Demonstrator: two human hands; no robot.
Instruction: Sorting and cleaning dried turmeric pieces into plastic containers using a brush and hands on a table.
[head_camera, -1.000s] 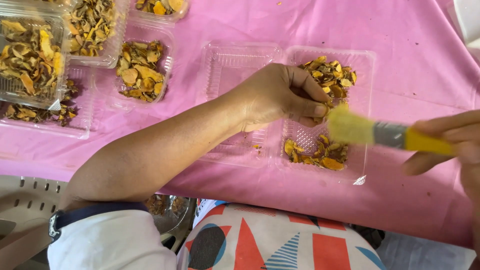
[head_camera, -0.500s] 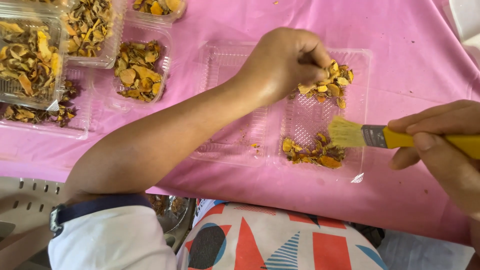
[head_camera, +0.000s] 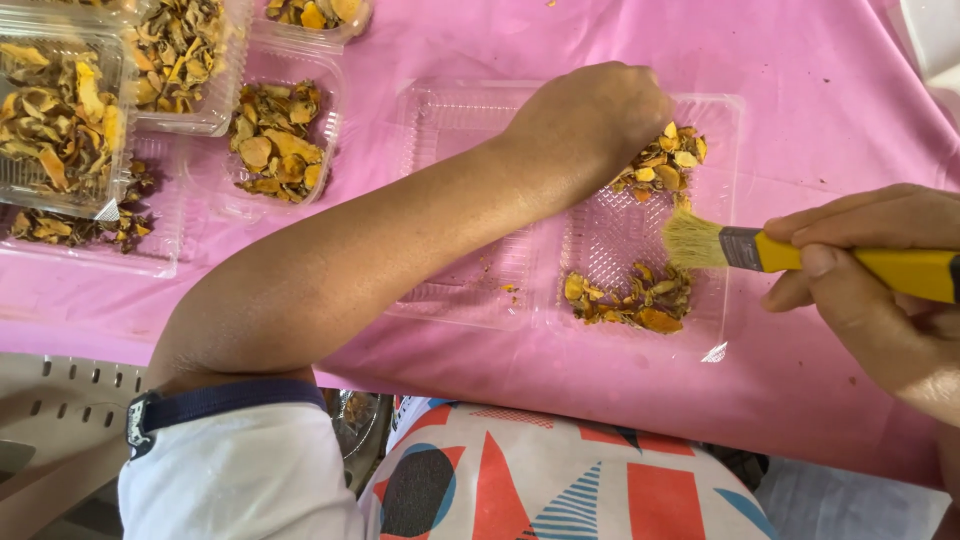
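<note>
Person's left hand (head_camera: 590, 115) is reaching across to upper centre of the frame, curled tight into a loose fist over the upper pile of dried yellow slices (head_camera: 662, 165) in the clear open clamshell tray (head_camera: 470, 130). Fingertips are hidden under the knuckles, so I cannot tell if they are pinching any slice. Right hand (head_camera: 880, 275) is sitting at the right edge, fingers wrapped narrow around the yellow-handled brush (head_camera: 800, 255). Its bristles are pointing left, resting over the tray's right half, just between the upper pile and the lower pile of slices (head_camera: 630, 300). The tray is lying on a pink tablecloth (head_camera: 820, 100). 4 or so filled trays (head_camera: 275, 140) are sitting at upper left, well apart from both hands.
</note>
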